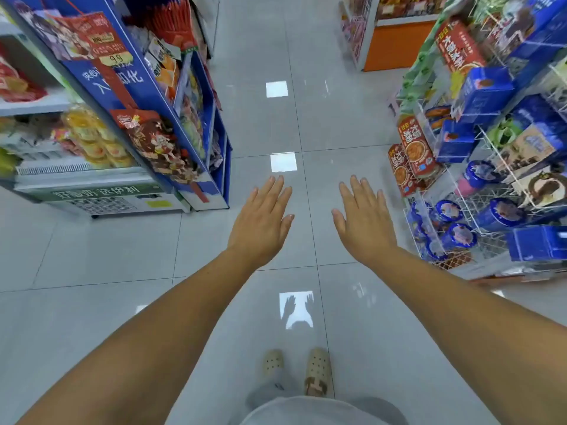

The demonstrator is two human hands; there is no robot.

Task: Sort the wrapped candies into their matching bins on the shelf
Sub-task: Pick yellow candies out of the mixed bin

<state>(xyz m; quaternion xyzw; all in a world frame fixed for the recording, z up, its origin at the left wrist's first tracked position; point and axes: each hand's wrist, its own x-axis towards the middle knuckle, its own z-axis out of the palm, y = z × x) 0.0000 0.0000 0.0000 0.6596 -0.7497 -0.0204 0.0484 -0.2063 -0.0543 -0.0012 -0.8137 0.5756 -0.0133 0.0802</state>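
Above the tiled floor (122,265), left hand (260,222) and right hand (365,225) hover, fingers released.

Overall level: bright, even, cool-white indoor light.
Source: overhead; square ceiling lights mirror in the glossy floor (306,118) as white patches (283,162) along the aisle centre.
Glare: the nearest patch (296,309) carries dark silhouettes of both hands; small specular streaks lie beside it.
Shadows: soft, faint, with diffuse edges.
Distortion: strong wide-angle bowing; the left shelf (171,96) and the right rack (497,191) lean outward toward the frame edges.
Sharpness: the left hand (260,222), the right hand (365,222) and the central floor are crisp; packaging at both side margins is smeared and its print is hard to read.
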